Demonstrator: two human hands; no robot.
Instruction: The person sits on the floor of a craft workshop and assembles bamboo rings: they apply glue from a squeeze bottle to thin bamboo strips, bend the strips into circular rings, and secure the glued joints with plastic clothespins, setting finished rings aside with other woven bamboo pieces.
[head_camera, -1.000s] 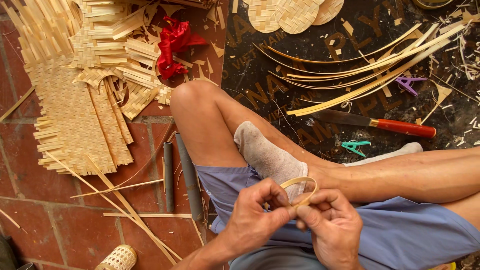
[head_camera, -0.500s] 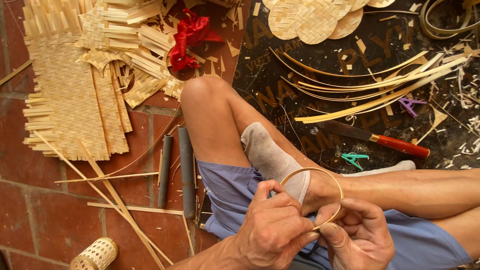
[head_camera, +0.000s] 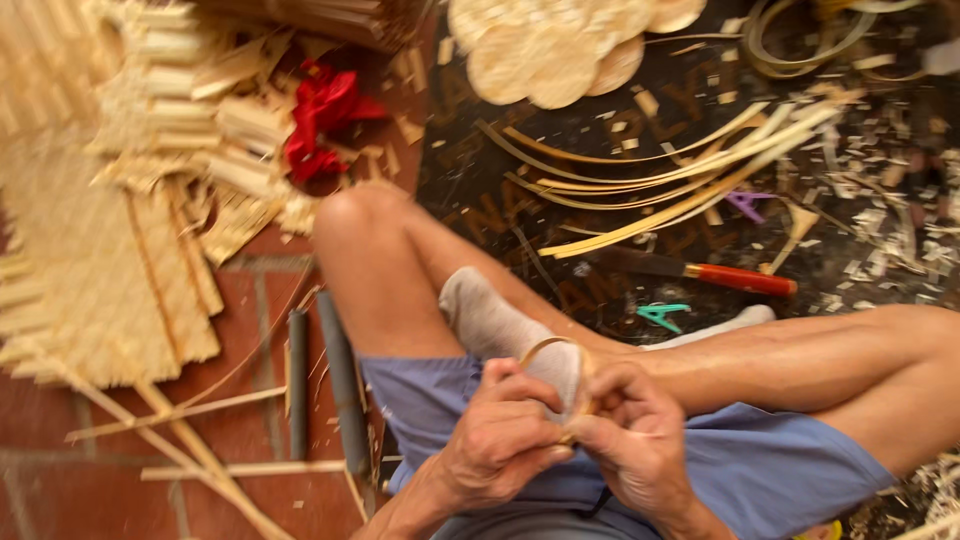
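Brick floor and a dark mat (head_camera: 500, 200) lay littered with bamboo strips (head_camera: 660, 180) and shavings. Above the lap, a thin bamboo hoop (head_camera: 556, 352) arched up from both hands, left hand (head_camera: 500, 440) and right hand (head_camera: 630, 440) each pinched shut on its lower ends, equally near. Motion blur and fingers hid the hoop's join; a knife (head_camera: 700, 272) lay beyond the hoop.

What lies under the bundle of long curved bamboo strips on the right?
The curved bamboo strips lie on a dark mat strewn with pale shavings. A red-handled knife sits just below them. Whatever the mat shows directly beneath the strips is covered.
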